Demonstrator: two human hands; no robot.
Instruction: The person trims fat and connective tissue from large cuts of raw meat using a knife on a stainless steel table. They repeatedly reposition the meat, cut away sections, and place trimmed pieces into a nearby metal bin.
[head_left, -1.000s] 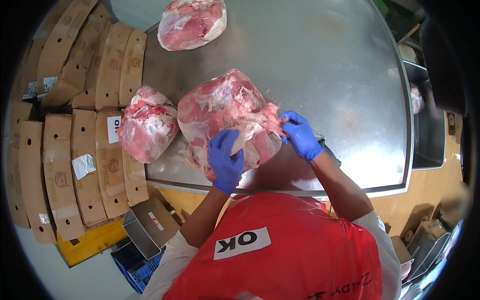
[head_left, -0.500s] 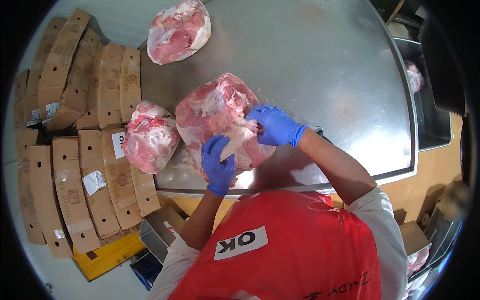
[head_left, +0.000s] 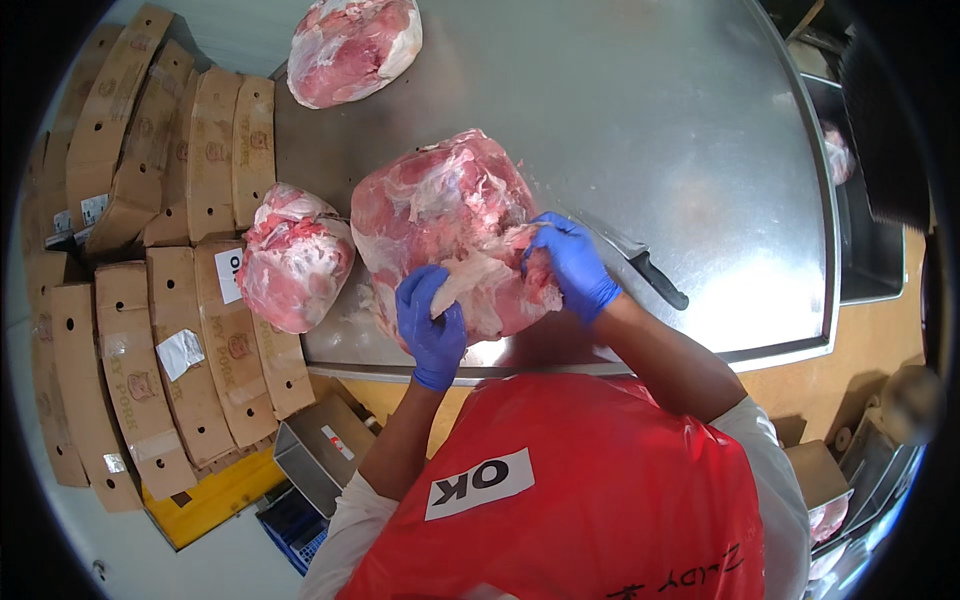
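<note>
A large piece of raw meat (head_left: 430, 205), pink with white fat, lies on the steel table near its front edge. At its near left side my left hand (head_left: 432, 325), in a blue glove, is closed on a pale flap of fat (head_left: 468, 285). My right hand (head_left: 572, 262), gloved the same, grips a loose reddish flap of meat (head_left: 540, 272) at the right side of the piece. The flaps stretch between both hands. A knife (head_left: 655, 278) with a black handle rests on the table just right of my right hand, its blade partly hidden.
A smaller meat piece (head_left: 297, 260) sits to the left, and another (head_left: 355, 50) at the far left of the steel table (head_left: 700, 180). Cardboard boxes (head_left: 180, 360) are stacked along the left. Beyond the right edge stands a dark bin (head_left: 870, 260) with meat inside.
My right hand has moved right and slightly down, pulling the meat flap outward. The knife, mostly hidden before, now shows. My left hand keeps its hold, and the view has shifted slightly.
</note>
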